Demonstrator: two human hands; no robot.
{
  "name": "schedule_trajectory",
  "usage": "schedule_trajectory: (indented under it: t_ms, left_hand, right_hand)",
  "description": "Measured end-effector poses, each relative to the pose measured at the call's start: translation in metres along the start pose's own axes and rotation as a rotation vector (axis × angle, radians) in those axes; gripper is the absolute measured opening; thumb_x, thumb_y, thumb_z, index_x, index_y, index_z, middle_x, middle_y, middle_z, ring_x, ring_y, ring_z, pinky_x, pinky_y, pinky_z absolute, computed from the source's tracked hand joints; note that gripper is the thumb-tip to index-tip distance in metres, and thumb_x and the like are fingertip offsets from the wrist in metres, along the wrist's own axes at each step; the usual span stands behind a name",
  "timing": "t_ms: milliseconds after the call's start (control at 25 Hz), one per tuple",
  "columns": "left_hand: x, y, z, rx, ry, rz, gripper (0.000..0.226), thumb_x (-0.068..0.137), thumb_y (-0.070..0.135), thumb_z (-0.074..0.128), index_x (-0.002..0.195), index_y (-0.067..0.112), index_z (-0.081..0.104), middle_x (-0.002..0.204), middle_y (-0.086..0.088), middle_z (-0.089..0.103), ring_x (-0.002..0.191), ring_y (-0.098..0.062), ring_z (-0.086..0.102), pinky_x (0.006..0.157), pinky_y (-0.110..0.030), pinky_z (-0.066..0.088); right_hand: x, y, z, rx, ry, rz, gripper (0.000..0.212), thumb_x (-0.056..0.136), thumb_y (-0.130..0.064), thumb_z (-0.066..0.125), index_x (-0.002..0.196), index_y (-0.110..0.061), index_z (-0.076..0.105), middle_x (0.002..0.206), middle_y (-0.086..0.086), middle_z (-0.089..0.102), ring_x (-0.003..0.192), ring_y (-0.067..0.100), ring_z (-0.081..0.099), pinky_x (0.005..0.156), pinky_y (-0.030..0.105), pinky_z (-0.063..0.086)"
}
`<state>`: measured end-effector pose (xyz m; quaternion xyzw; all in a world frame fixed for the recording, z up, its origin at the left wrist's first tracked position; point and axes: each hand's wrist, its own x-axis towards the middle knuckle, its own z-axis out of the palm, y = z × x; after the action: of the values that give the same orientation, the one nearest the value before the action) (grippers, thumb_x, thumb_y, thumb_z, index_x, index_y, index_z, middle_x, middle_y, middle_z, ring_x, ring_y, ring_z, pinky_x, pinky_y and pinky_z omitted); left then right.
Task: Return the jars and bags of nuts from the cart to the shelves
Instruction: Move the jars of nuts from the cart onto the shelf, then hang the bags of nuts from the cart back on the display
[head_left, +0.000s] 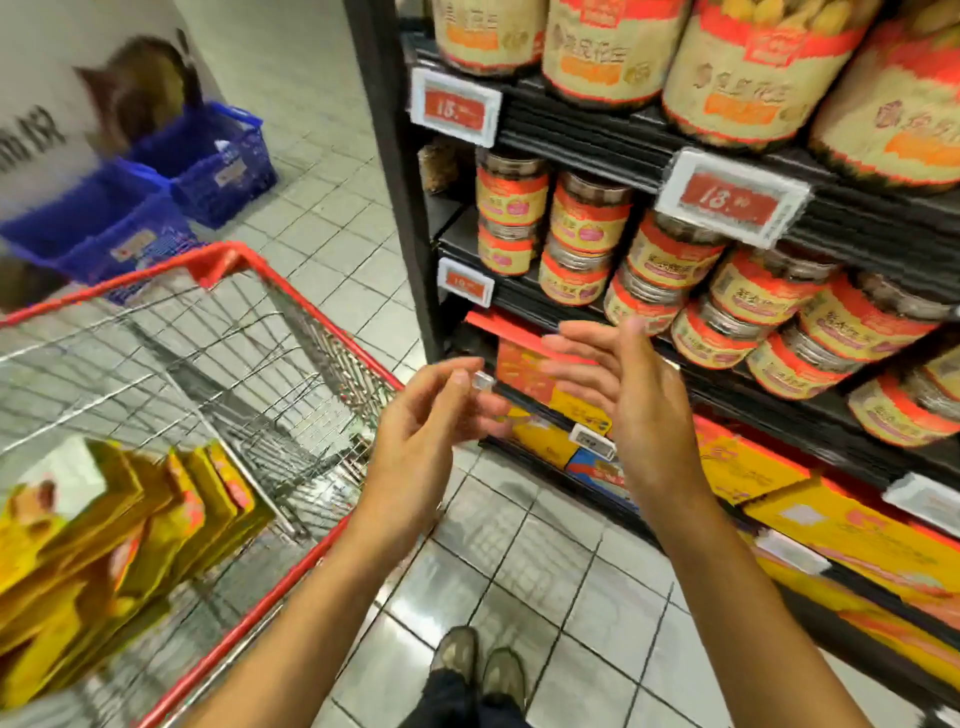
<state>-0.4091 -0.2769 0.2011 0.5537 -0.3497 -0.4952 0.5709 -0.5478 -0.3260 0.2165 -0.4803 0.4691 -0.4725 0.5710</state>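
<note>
Both hands hover empty between the cart and the shelves. My left hand (431, 415) has loosely curved fingers and holds nothing. My right hand (618, 384) is spread flat, palm facing left, close to the shelf front. Several yellow and orange bags of nuts (130, 530) lie in the near end of the red-rimmed wire cart (291, 291) on the left. Small jars of nuts (587, 223) with orange and yellow labels are stacked on the middle shelf. Large jars (613, 47) stand on the shelf above.
The black shelf unit (395, 171) fills the right side, with price tags (454, 106) on its edges and yellow boxes (852, 535) on the bottom shelves. Blue shopping baskets (208, 161) stand on the tiled floor by the far wall. My shoes (478, 665) show at the bottom.
</note>
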Motion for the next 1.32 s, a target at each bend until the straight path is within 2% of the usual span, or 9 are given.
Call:
schedule_trajectory:
  t_ms: [80, 240, 560, 760, 880, 960, 1080, 1160, 1320]
  left_hand:
    - [-0.039, 0.016, -0.049, -0.040, 0.206, -0.067, 0.021, 0.097, 0.014, 0.041, 0.093, 0.015, 0.061, 0.065, -0.001, 0.069, 0.056, -0.011, 0.065, 0.060, -0.020, 0.052]
    - [-0.115, 0.023, -0.138, -0.119, 0.636, -0.113, 0.021, 0.096, 0.013, 0.044, 0.086, 0.015, 0.063, 0.063, 0.001, 0.069, 0.055, -0.011, 0.064, 0.066, -0.027, 0.047]
    - [-0.222, 0.005, -0.277, -0.321, 1.126, -0.179, 0.019, 0.092, 0.009, 0.049, 0.083, 0.013, 0.065, 0.066, 0.000, 0.072, 0.056, -0.009, 0.067, 0.068, -0.025, 0.050]
    - [-0.264, 0.009, -0.350, -0.104, 1.168, -0.215, 0.016, 0.092, 0.010, 0.053, 0.084, 0.013, 0.066, 0.070, 0.002, 0.071, 0.068, -0.014, 0.065, 0.059, -0.011, 0.050]
    - [-0.305, 0.025, -0.387, 0.023, 1.262, -0.173, 0.020, 0.094, 0.010, 0.049, 0.086, 0.018, 0.066, 0.072, 0.007, 0.073, 0.070, -0.010, 0.067, 0.066, -0.020, 0.050]
    - [-0.329, 0.033, -0.396, 0.027, 1.334, -0.116, 0.023, 0.094, 0.007, 0.047, 0.084, 0.017, 0.065, 0.068, 0.009, 0.072, 0.063, -0.005, 0.067, 0.063, -0.016, 0.051]
    - [-0.368, 0.046, -0.398, 0.006, 1.386, -0.034, 0.024, 0.095, 0.005, 0.045, 0.084, 0.016, 0.064, 0.066, 0.007, 0.072, 0.060, -0.004, 0.066, 0.062, -0.014, 0.052]
    - [-0.405, 0.064, -0.400, 0.130, 1.377, -0.015, 0.022, 0.094, 0.010, 0.048, 0.086, 0.020, 0.066, 0.072, 0.010, 0.073, 0.069, -0.002, 0.067, 0.068, -0.015, 0.051]
    - [-0.481, 0.110, -0.416, 0.295, 1.283, 0.097, 0.020, 0.091, 0.015, 0.049, 0.086, 0.021, 0.068, 0.080, 0.013, 0.074, 0.077, -0.002, 0.068, 0.074, -0.015, 0.052]
  right_hand:
    - [-0.025, -0.005, 0.041, 0.029, -0.203, 0.040, 0.049, 0.080, -0.055, 0.029, 0.091, -0.023, 0.065, 0.087, -0.007, 0.073, 0.083, 0.009, 0.071, 0.070, 0.016, 0.053]
    - [-0.069, 0.005, 0.122, 0.041, -0.521, 0.138, 0.042, 0.096, -0.041, 0.028, 0.094, -0.020, 0.064, 0.089, -0.004, 0.075, 0.085, 0.012, 0.071, 0.072, 0.018, 0.055]
    - [-0.110, 0.054, 0.275, -0.179, -0.899, 0.340, 0.039, 0.101, -0.029, 0.028, 0.091, -0.015, 0.063, 0.094, 0.005, 0.068, 0.070, 0.005, 0.068, 0.066, 0.013, 0.053]
    - [-0.133, 0.073, 0.345, -0.325, -0.974, 0.335, 0.037, 0.101, -0.024, 0.029, 0.100, -0.006, 0.061, 0.099, 0.011, 0.065, 0.076, 0.010, 0.063, 0.065, 0.012, 0.049]
    - [-0.156, 0.068, 0.375, -0.350, -1.018, 0.279, 0.032, 0.100, -0.025, 0.033, 0.094, -0.015, 0.063, 0.100, 0.006, 0.067, 0.081, 0.011, 0.063, 0.068, 0.011, 0.050]
    - [-0.176, 0.062, 0.394, -0.336, -1.078, 0.240, 0.030, 0.100, -0.024, 0.036, 0.090, -0.021, 0.064, 0.096, 0.002, 0.069, 0.080, 0.010, 0.065, 0.068, 0.011, 0.050]
    - [-0.223, 0.052, 0.433, -0.317, -1.313, 0.133, 0.031, 0.099, -0.021, 0.039, 0.086, -0.024, 0.066, 0.086, -0.006, 0.072, 0.076, 0.006, 0.067, 0.063, 0.010, 0.048]
    - [-0.267, 0.039, 0.458, -0.274, -1.461, 0.080, 0.032, 0.099, -0.017, 0.040, 0.083, -0.025, 0.067, 0.076, -0.011, 0.073, 0.071, 0.000, 0.066, 0.062, 0.009, 0.048]
    - [-0.360, 0.016, 0.493, -0.222, -1.617, -0.004, 0.029, 0.098, -0.015, 0.040, 0.084, -0.025, 0.064, 0.085, -0.004, 0.069, 0.068, -0.001, 0.065, 0.070, 0.014, 0.051]
